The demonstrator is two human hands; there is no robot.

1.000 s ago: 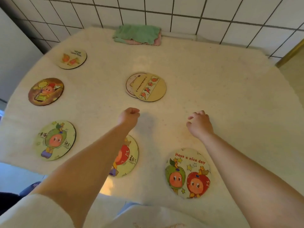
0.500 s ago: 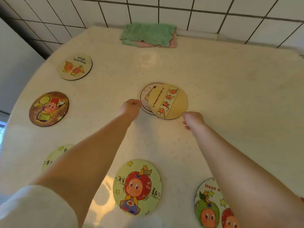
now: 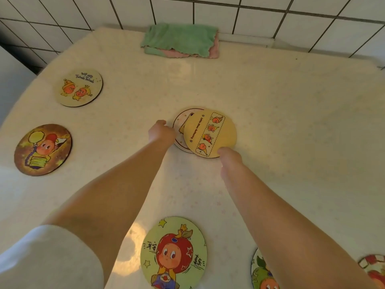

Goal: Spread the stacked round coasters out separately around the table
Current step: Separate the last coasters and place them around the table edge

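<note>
Change: both hands have advanced onto the last stack.
Left hand (image 3: 161,132): curled at the white lower coaster (image 3: 179,130); grip unclear.
Right hand (image 3: 229,156): fingers on the yellow top coaster (image 3: 210,133), below the green cloth (image 3: 180,39); grip unclear.
Meaning: final separation is imminent.

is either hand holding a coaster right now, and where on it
Right hand touches the near edge of the top yellow round coaster; left hand meets the lower coaster's left edge. Neither lifted.

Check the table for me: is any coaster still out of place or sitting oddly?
Yes. In the middle, the yellow coaster overlaps a white coaster, covering most of it. The left hand is at the white one's edge, the right hand at the yellow one's near edge. The other coasters in view lie flat and apart.
</note>
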